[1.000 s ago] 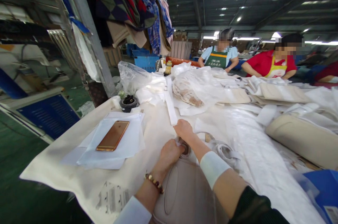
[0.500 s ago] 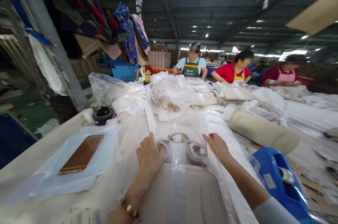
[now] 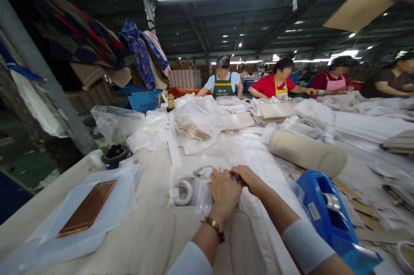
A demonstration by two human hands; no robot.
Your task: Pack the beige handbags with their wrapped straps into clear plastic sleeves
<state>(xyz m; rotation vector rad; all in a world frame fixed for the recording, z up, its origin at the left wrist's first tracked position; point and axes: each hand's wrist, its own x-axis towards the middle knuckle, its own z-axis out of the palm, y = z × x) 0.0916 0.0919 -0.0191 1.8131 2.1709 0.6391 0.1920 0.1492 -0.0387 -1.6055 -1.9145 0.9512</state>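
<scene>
A beige handbag (image 3: 168,244) lies in front of me on the white-covered table (image 3: 152,171). Its wrapped handle coils (image 3: 183,191) sit at the bag's far end under clear plastic film. My left hand (image 3: 223,191) and my right hand (image 3: 249,178) meet over the right-hand coil, fingers curled and pressed on the wrapping there. What the fingers pinch is hidden beneath them. A bead bracelet is on my left wrist.
A gold phone (image 3: 86,207) lies on white sheets at the left. A blue tape dispenser (image 3: 330,214) stands at the right, a beige roll-shaped bag (image 3: 307,152) behind it. A black tape roll (image 3: 115,155), plastic bags and wrapped goods crowd the far table. Several workers sit beyond.
My hands were apart, one at each handle coil; both have now come together over the right coil. The view has shifted right.
</scene>
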